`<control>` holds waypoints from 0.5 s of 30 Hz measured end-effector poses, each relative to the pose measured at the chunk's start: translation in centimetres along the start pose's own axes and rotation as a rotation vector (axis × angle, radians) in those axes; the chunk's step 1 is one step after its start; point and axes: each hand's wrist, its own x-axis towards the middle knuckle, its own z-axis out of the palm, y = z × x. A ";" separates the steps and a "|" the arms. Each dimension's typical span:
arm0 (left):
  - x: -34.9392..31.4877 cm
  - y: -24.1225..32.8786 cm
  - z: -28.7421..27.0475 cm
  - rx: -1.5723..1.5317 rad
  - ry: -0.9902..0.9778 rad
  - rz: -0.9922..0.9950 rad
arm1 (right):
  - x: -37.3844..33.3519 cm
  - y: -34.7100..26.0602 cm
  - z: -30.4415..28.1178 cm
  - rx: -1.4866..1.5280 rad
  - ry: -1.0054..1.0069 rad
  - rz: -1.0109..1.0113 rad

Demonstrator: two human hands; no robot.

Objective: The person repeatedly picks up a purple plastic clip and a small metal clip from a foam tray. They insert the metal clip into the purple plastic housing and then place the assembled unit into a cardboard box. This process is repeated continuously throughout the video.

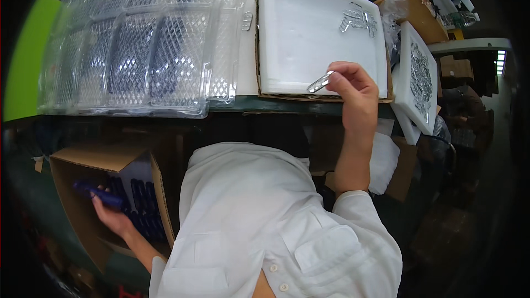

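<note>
My right hand [358, 89] pinches a small, shiny oblong metal piece [319, 84] between thumb and fingers, above the near edge of a white foam tray [309, 27]. Similar silver pieces [358, 20] lie loosely at the tray's far right. At the lower left, my left hand [112, 218] is closed around a dark blue, elongated object [105, 195] at an open cardboard box [70, 201]. More dark blue objects [146, 201] stand in rows inside that box. The exact kind of the blue objects is too dim to tell.
Clear plastic blister trays [127, 55] cover the left of the bench, over dark blue shapes. One silver piece [247, 21] lies between them and the foam tray. A tilted foam tray [407, 66] heaped with metal pieces [421, 80] stands at right, beside plastic wrap [392, 8].
</note>
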 end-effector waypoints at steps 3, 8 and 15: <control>-7.0 7.2 9.4 -0.114 -0.188 0.124 | -1.5 -0.4 0.3 0.028 -0.001 0.053; -11.9 7.9 21.4 -0.161 -0.951 -0.211 | -3.3 -2.2 1.4 0.099 -0.160 -0.065; -16.8 6.9 32.2 0.002 -1.394 -0.570 | -5.8 -4.2 4.1 -0.322 -0.224 -0.440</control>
